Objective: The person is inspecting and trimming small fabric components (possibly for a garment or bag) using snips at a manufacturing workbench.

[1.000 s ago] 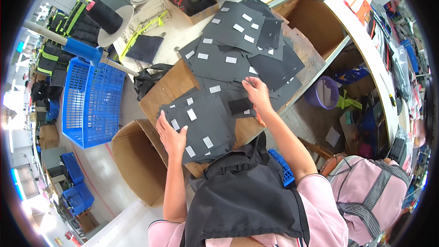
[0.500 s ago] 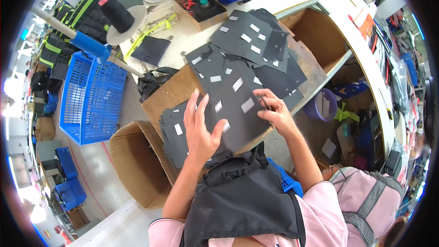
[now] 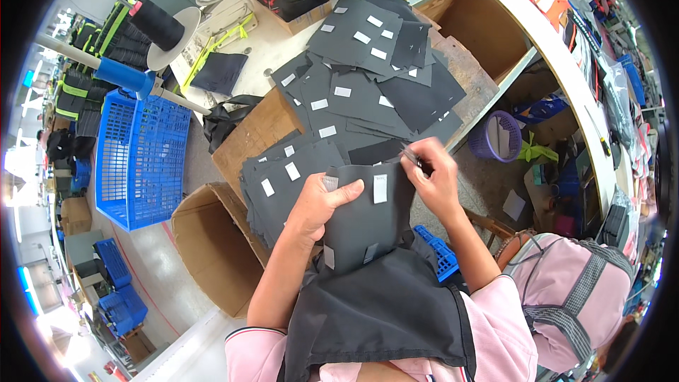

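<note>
Panel [image 3: 356, 223], one, four pale patches [image 3: 380, 189], pinched in left hand [image 3: 316, 209] grip; right hand [image 3: 436, 175] grip clasps one tool [image 3: 412, 156].

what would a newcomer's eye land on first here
Probably the dark panel with pale patches, gripped by the left hand near the centre, with the right hand at its upper right corner holding a small pointed tool. Next, the overlapping dark pieces spread beyond it, and the big bright blue basket over at the left.
</note>
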`<action>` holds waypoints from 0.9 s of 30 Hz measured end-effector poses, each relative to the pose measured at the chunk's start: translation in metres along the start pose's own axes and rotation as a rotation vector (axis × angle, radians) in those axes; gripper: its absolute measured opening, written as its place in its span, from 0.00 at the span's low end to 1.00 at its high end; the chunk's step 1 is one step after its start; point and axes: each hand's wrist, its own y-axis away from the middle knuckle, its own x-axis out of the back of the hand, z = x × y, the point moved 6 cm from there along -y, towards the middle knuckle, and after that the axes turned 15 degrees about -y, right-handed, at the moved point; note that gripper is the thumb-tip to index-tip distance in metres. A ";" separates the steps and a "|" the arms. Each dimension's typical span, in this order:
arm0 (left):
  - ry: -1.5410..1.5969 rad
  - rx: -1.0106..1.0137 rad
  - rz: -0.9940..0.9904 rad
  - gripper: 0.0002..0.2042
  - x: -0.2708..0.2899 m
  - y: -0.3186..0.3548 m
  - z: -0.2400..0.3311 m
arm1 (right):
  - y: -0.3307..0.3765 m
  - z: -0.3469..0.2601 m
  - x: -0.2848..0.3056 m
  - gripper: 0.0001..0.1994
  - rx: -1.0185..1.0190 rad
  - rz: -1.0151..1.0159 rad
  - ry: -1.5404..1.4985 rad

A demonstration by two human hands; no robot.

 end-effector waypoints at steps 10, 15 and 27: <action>-0.118 -0.165 0.139 0.18 -0.005 0.016 0.016 | 0.033 -0.047 -0.016 0.18 0.200 -0.126 0.153; -0.217 -0.163 0.085 0.20 -0.002 0.019 0.017 | 0.024 -0.051 -0.011 0.15 0.341 -0.180 0.215; -0.409 -0.179 -0.039 0.22 -0.006 0.022 0.025 | 0.006 -0.067 -0.007 0.15 0.471 -0.529 0.234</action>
